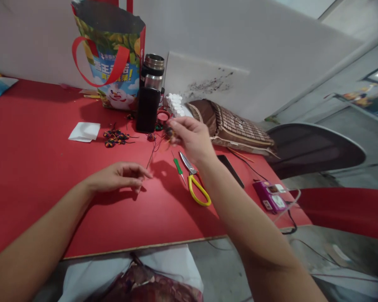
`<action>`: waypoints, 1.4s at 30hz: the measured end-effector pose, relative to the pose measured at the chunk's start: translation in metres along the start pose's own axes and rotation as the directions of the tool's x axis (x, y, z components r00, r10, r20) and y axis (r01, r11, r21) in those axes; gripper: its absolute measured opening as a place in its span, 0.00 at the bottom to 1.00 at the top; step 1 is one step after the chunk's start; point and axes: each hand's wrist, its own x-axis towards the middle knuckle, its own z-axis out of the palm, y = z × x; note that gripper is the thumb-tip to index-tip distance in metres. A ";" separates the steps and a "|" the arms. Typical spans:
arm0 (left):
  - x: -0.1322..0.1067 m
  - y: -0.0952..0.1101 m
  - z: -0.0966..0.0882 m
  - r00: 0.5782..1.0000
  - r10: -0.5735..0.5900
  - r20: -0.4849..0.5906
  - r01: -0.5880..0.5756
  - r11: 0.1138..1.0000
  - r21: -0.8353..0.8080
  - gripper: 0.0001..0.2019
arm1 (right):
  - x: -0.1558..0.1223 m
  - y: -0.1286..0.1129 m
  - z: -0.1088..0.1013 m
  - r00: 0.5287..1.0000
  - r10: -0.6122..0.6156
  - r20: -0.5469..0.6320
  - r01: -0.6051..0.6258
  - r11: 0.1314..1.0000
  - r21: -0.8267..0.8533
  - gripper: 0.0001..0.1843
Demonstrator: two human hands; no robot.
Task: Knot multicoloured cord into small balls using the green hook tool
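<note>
My right hand [189,136] is raised over the back of the table, pinching a small dark piece of coloured cord [169,132], partly covered by the fingers. Thin loose strands hang from it, and one runs down toward my left hand [122,178]. That hand rests low over the tabletop with fingers loosely bent and apart, apparently gripping nothing. Between the hands a small ball of multicoloured cord [151,137] lies behind the strands. Several knotted cord pieces [115,137] sit farther left. Below my right hand lie yellow-handled scissors [195,184] and a green-handled needle tool [178,167].
On the red table [34,167] stand a printed shopping bag [113,63], a steel flask [153,69] and an upright black phone [147,110]. White paper [84,131] lies left. A brown cushion [239,123], a dark flat device [230,170] and a purple box [269,196] are right.
</note>
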 end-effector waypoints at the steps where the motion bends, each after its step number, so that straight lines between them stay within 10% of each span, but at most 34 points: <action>1: 0.001 0.000 0.004 0.999 -0.027 0.038 0.026 0.999 0.022 0.10 | -0.001 0.004 0.009 0.997 0.010 0.075 -0.008 1.000 -0.029 0.08; 6: 0.008 -0.004 0.005 0.991 -0.078 0.107 0.072 0.996 0.058 0.10 | -0.010 0.008 0.031 0.942 0.129 0.310 -0.063 0.975 -0.214 0.08; 10: 0.008 -0.006 -0.006 0.998 -0.016 0.057 0.019 0.998 -0.056 0.11 | -0.025 -0.007 0.012 0.996 -0.007 0.088 0.025 0.979 -0.204 0.06; 14: 0.007 0.001 -0.015 0.948 0.243 -0.207 -0.278 0.947 -0.161 0.12 | -0.044 -0.017 -0.020 0.984 -0.056 -0.171 0.018 0.977 -0.215 0.04; 17: 0.009 0.011 -0.013 0.834 0.397 -0.382 -0.496 0.844 -0.205 0.15 | -0.062 -0.005 -0.025 0.961 0.249 -0.123 -0.263 0.959 -0.109 0.07; 19: 0.010 0.014 -0.007 0.820 0.410 -0.399 -0.524 0.818 -0.237 0.15 | -0.071 0.011 -0.013 0.863 0.506 0.011 -0.506 0.863 0.006 0.10; 23: 0.011 0.013 0.009 0.889 0.357 -0.287 -0.431 0.865 -0.257 0.14 | -0.073 0.049 0.030 0.657 0.702 0.276 -0.754 0.603 0.261 0.07; 30: 0.000 0.013 0.002 0.926 0.337 -0.170 -0.360 0.923 -0.135 0.12 | -0.053 0.065 0.050 0.733 0.633 0.249 -0.663 0.584 0.468 0.09; 42: 0.016 -0.011 0.000 0.999 0.045 -0.011 -0.045 0.998 0.033 0.07 | -0.050 0.058 0.032 0.655 0.742 0.144 -0.681 0.497 0.538 0.06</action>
